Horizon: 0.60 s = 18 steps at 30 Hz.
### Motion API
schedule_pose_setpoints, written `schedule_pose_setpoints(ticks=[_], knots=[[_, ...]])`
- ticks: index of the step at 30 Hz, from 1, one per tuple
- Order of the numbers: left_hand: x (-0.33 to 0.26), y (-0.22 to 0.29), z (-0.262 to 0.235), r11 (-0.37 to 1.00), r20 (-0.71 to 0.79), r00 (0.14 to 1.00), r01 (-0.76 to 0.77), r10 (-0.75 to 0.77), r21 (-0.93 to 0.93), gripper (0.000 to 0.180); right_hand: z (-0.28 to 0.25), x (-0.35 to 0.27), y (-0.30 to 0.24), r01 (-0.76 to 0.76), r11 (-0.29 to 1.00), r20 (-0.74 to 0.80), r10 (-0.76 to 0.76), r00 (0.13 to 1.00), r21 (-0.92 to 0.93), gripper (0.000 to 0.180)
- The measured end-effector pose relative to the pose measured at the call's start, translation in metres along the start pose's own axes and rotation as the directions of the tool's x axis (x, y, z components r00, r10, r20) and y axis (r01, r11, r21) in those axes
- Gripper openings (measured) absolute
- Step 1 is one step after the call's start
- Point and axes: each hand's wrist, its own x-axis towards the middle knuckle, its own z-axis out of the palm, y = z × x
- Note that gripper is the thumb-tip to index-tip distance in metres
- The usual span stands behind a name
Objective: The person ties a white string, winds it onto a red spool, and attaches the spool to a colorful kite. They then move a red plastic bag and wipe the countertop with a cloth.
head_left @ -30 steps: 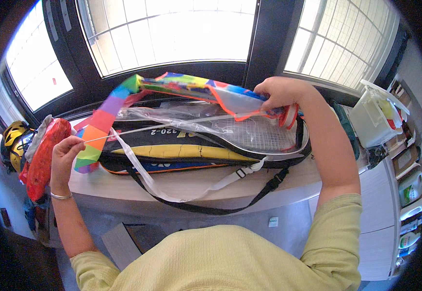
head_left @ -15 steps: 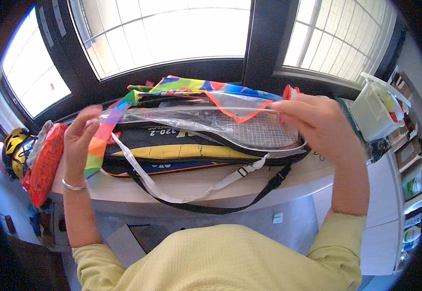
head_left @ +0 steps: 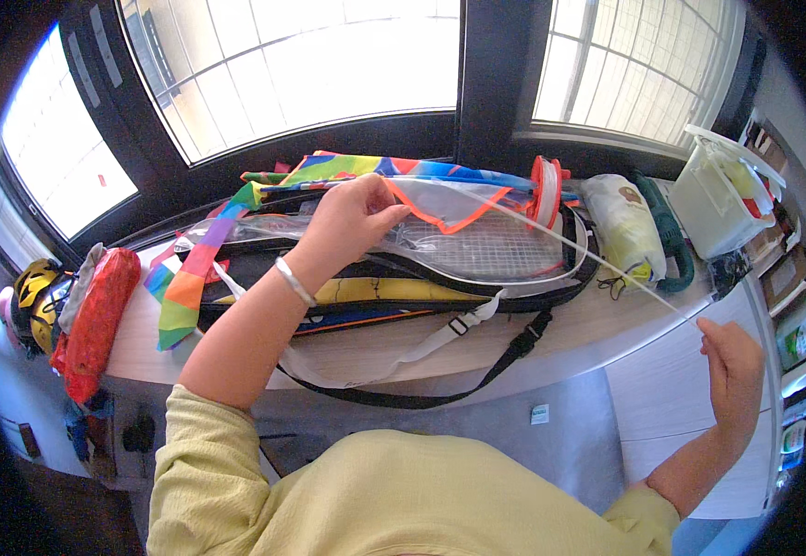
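Note:
A thin white rod (head_left: 598,259) slants over the table, and the fingers of my right hand (head_left: 732,371) are closed on its lower right end. My left hand (head_left: 352,218) is over the kite, its fingers curled beside the grey flap. Whether they pinch the rod's faint upper end cannot be made out. The multicoloured kite (head_left: 357,167) lies along the back, with an orange-edged grey flap (head_left: 445,204) and a rainbow tail (head_left: 199,269) hanging left. Beneath lies a black-and-yellow racket bag (head_left: 403,291) with a badminton racket (head_left: 505,246) under clear plastic. A red line reel (head_left: 546,192) stands at the kite's right end.
A white drawstring pouch (head_left: 623,218) and a dark green curved object (head_left: 676,250) lie right of the bag. Further right stands a white bin (head_left: 713,208). At left are a red bundle (head_left: 102,315) and a yellow helmet (head_left: 37,296). A black strap (head_left: 431,402) hangs over the table edge.
My left hand has moved right, from the tail to the flap. My right hand has moved down and right with the rod's end, tilting the rod. The reel and pouch are now uncovered.

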Motion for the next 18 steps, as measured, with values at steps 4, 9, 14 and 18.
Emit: schedule_pose_setpoints(ticks=[4, 9, 14, 18], knots=[[0.015, -0.01, 0.013, 0.999, 0.009, 1.0, 0.023, -0.024, 0.042, 0.025, -0.011, -0.021, -0.012, 0.023, 0.999, 0.013, -0.023, 1.0, -0.027, 0.024], [0.023, -0.013, 0.022, 0.967, 0.09, 0.986, 0.153, -0.138, -0.203, 0.02, -0.009, -0.041, -0.032, -0.04, 0.997, -0.018, 0.039, 0.999, -0.061, 0.026], [0.029, -0.015, 0.024, 0.941, 0.078, 0.995, 0.08, -0.057, -0.33, 0.015, -0.012, -0.054, -0.058, -0.12, 0.981, -0.014, 0.119, 0.993, -0.153, 0.027], [0.033, -0.015, 0.025, 0.918, 0.121, 0.992, 0.088, -0.044, -0.387, 0.015, -0.01, -0.063, -0.082, -0.163, 0.971, -0.048, 0.157, 0.986, -0.175, 0.027]])
